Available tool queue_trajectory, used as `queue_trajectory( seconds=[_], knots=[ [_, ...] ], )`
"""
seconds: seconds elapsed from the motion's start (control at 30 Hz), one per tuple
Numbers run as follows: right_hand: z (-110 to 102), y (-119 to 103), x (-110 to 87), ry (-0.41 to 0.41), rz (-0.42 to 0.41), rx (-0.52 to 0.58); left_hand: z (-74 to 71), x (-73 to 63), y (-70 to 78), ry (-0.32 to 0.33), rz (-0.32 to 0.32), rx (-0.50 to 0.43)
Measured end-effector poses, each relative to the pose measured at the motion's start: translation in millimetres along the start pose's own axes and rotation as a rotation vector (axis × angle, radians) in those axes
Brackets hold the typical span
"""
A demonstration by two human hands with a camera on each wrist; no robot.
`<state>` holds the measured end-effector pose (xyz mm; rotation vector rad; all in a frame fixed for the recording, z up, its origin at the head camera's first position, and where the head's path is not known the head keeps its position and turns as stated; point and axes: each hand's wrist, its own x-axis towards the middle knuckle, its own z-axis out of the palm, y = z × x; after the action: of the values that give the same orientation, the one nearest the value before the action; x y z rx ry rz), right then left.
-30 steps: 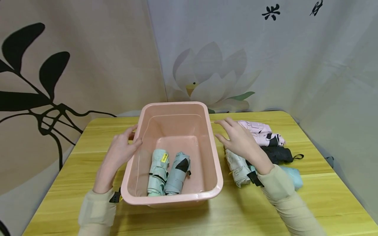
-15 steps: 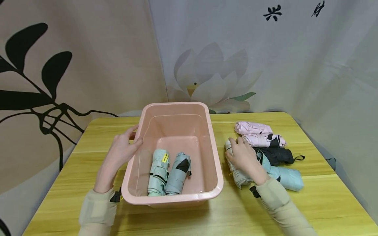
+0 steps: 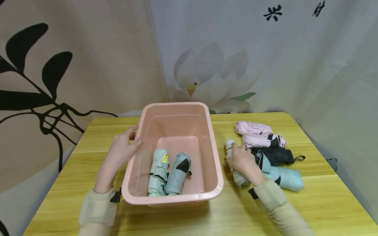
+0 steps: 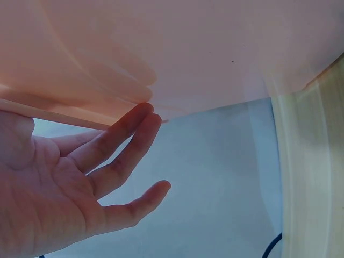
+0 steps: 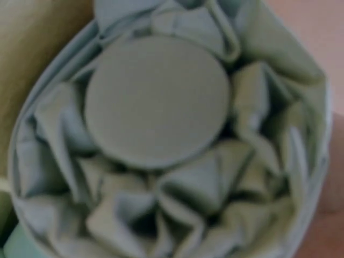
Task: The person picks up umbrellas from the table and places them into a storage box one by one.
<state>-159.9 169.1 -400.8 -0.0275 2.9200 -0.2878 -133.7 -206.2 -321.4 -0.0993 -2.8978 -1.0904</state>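
A pink plastic bin (image 3: 193, 197) stands on the table with two folded umbrellas inside, one mint green (image 3: 157, 173) and one grey-blue (image 3: 178, 177). My left hand (image 3: 122, 149) holds the bin's left rim, its thumb over the edge. In the left wrist view, fingers (image 4: 126, 148) reach along the outer wall. To the bin's right, my right hand (image 3: 244, 161) grips a pale grey-green folded umbrella (image 3: 240, 179) lying on the table, fingers curled over its middle. The right wrist view looks closely at that umbrella's round end cap (image 5: 157, 102) and gathered fabric.
Beyond the right hand lie two pink folded umbrellas (image 3: 254, 127), a black one (image 3: 276, 155) with a wrist loop and a light blue one (image 3: 287, 178). A printed curtain (image 3: 212, 59) hangs behind the wooden table (image 3: 330, 196).
My right hand has come down from beside the bin's right rim onto the pale grey-green umbrella and taken hold of it. The left hand and the bin have stayed put.
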Motion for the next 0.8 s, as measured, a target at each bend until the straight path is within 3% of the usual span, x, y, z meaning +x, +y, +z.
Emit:
queue_trajectory(
  seconds=[0.43, 0.8],
  knots=[
    [3.1, -5.0, 3.8, -0.059, -0.015, -0.047, 0.3, -0.5, 0.7, -0.005, -0.011, -0.012],
    [7.1, -3.9, 7.8, -0.033, -0.027, -0.054, -0.2, -0.9, 0.5, -0.011, -0.004, -0.026]
  ],
)
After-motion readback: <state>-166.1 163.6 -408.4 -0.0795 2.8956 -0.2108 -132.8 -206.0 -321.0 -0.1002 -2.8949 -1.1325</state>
